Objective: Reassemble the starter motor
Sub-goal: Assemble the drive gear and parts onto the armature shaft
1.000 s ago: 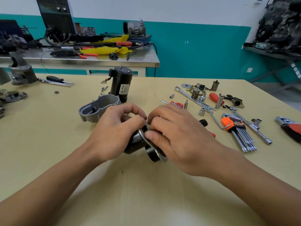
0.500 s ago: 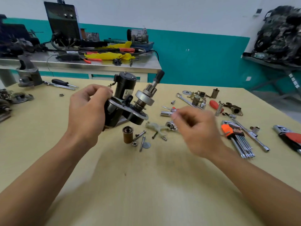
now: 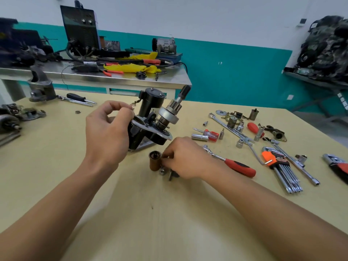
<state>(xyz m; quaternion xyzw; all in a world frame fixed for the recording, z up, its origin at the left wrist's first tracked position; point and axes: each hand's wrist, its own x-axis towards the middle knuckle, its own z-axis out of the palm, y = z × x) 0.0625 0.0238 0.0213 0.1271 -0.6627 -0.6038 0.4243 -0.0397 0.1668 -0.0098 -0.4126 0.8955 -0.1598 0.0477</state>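
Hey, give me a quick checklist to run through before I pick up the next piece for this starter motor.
1. Left hand grips the starter assembly, lifted off the table: ok.
2. Pinion end of the assembly points up and away, with nothing covering it: ok.
3. Brown cylinder stands upright on the table: ok.
4. Right hand has its fingertips at the cylinder's side; whether it has pinched a part: cannot tell.
5. Small nut lies by the cylinder's base, close to the right hand: ok.
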